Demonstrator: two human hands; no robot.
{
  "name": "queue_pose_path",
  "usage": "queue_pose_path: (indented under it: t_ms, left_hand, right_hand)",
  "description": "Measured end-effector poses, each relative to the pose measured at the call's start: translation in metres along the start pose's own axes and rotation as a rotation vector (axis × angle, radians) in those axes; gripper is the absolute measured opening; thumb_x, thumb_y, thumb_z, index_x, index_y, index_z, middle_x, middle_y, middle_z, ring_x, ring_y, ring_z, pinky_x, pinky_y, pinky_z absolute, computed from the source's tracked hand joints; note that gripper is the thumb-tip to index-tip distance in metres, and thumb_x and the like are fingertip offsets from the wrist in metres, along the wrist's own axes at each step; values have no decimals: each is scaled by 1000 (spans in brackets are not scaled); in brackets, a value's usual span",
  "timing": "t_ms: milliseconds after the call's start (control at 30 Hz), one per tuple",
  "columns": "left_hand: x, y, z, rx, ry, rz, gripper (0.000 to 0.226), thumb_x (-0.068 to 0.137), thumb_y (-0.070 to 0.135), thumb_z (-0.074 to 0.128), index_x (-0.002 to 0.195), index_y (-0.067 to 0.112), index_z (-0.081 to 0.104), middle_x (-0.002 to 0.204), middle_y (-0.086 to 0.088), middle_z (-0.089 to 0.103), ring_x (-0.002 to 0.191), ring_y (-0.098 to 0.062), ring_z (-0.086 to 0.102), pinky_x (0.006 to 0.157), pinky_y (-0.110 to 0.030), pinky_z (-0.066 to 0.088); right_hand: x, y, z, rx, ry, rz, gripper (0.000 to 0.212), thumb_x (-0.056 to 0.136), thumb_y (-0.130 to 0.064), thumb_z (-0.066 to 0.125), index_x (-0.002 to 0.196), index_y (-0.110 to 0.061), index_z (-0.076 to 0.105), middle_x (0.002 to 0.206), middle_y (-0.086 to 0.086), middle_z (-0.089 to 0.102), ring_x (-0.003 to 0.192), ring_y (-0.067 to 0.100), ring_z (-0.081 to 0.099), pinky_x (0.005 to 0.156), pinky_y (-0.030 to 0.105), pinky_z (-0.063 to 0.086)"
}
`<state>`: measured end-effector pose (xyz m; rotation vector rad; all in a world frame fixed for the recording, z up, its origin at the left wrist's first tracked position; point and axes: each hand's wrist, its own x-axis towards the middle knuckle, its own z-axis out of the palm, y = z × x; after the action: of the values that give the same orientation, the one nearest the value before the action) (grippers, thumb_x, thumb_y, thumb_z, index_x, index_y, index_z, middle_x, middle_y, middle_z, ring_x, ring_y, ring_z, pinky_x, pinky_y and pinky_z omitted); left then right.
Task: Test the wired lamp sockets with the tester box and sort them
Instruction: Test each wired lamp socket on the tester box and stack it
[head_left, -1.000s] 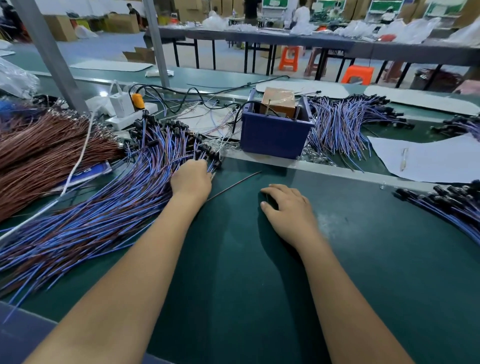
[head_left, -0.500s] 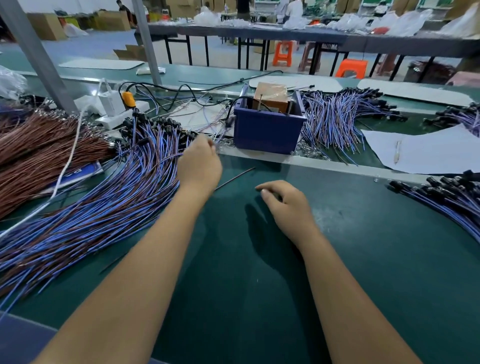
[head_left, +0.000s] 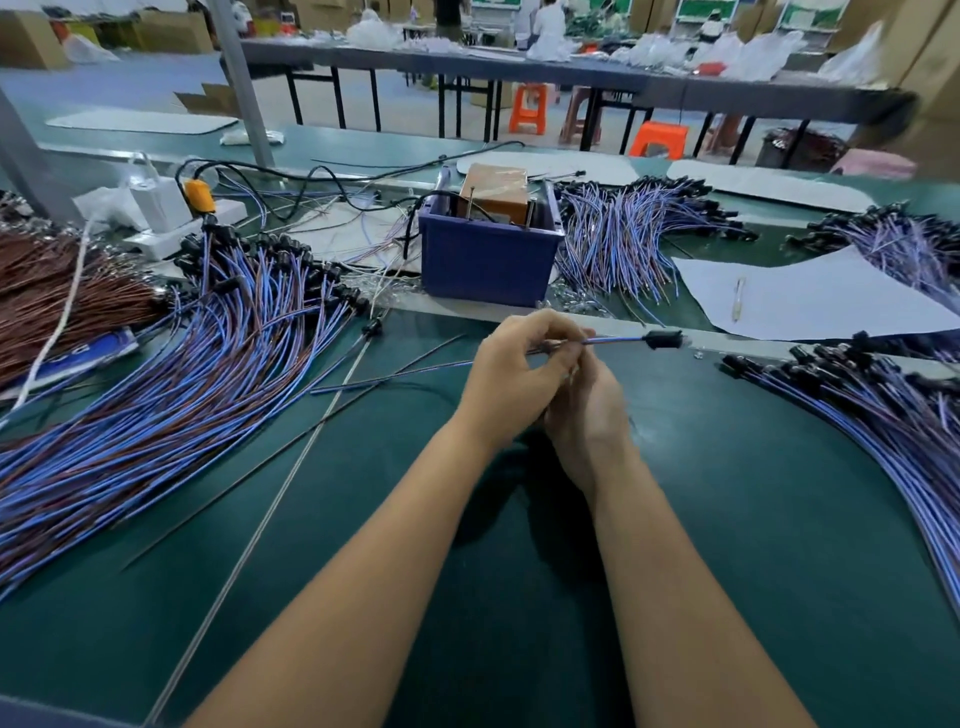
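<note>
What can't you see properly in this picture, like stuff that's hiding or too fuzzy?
Head view only:
- Right hand: fingers hidden behind the left hand.
- Held socket: blurred, details unclear.
- Inside the blue tester box: blocked by its front wall.
- Left wire pile: cut off by the edge.

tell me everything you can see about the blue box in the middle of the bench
The blue box is a small open-topped bin of what looks like moulded plastic, dark blue, standing upright at the far edge of the green mat, beyond both hands. A tan block rises out of its top, with thin metal pins beside it. A black cable runs towards its left side. Piles of blue wired sockets lie on either side; neither hand touches it.
</note>
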<state>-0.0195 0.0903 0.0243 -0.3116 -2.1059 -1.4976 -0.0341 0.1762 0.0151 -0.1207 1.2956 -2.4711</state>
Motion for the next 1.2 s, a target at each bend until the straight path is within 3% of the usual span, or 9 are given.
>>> queue_pose_path:
  t_ms: [100, 167, 300, 400, 567, 700, 900, 1033, 1200]
  left_hand:
    - [-12, -12, 1, 228, 109, -8, 11, 80, 16, 67, 81, 27, 70, 104, 12, 67, 109, -16, 49, 98, -44, 40]
    - [-15, -16, -2, 239, 101, -83, 16, 78, 18, 64, 79, 34, 68, 110, 9, 64, 113, -19, 46, 102, -41, 34]
    - [-14, -15, -9, -92, 61, -165, 33, 81, -10, 59, 71, 20, 69, 102, 0, 57, 100, -6, 56, 83, -16, 45]
    - [-15, -14, -13, -211, 99, -265, 34, 79, -14, 54, 66, 14, 68, 99, -1, 61, 91, -2, 59, 81, -14, 47]
    - [-10, -19, -21, -427, 262, -393, 34, 85, -2, 50, 67, 20, 70, 94, 7, 70, 91, -7, 61, 79, -21, 46]
    - [-4, -32, -29, -363, 446, -578, 26, 93, 2, 47, 82, 18, 64, 85, 2, 64, 78, -11, 57, 68, -24, 49]
    - [2, -29, -31, -424, 283, -663, 30, 102, 20, 39, 89, 16, 65, 79, -2, 69, 69, -13, 64, 63, -22, 53]
    - [-1, -28, -34, -437, 304, -610, 29, 104, 19, 39, 91, 15, 65, 79, -1, 68, 66, -11, 62, 55, -19, 50]
    - [-1, -30, -42, -452, 314, -596, 29, 102, 18, 44, 88, 20, 70, 70, 8, 66, 61, -7, 54, 55, -21, 46]
  right_hand:
    - [1, -3, -7, 107, -63, 30, 67, 102, -52, 16, 111, -5, 63, 99, 15, 70, 89, 25, 66, 79, 32, 49]
    - [1, -3, -9, 117, -58, 1, 65, 102, -48, 21, 112, 0, 64, 103, 17, 69, 93, 25, 65, 82, 30, 50]
    - [2, 1, -7, 10, 27, -89, 26, 99, -16, 47, 107, 2, 65, 90, 13, 68, 80, 19, 63, 72, 25, 51]
    - [1, 3, -7, -98, 70, -95, 9, 91, -5, 60, 89, -6, 69, 72, 6, 71, 62, 12, 65, 58, 19, 51]
    - [2, 3, -8, -201, 56, -117, 16, 85, 4, 64, 78, -10, 63, 71, 4, 71, 58, 10, 65, 58, 18, 51]
    - [-2, 2, -3, -221, 135, -229, 21, 85, 8, 63, 77, -11, 59, 75, 7, 68, 55, 10, 63, 57, 19, 50]
    - [-6, 6, 0, -427, 66, -275, 24, 83, 10, 67, 89, -13, 62, 78, 6, 68, 63, 11, 62, 61, 20, 51]
    - [-5, 16, 4, -685, -56, -221, 25, 78, 6, 74, 80, -18, 67, 70, -3, 71, 60, 3, 63, 63, 18, 51]
    - [-5, 16, 2, -744, -48, -234, 17, 80, -8, 77, 70, -20, 70, 62, -7, 70, 60, 4, 63, 62, 16, 49]
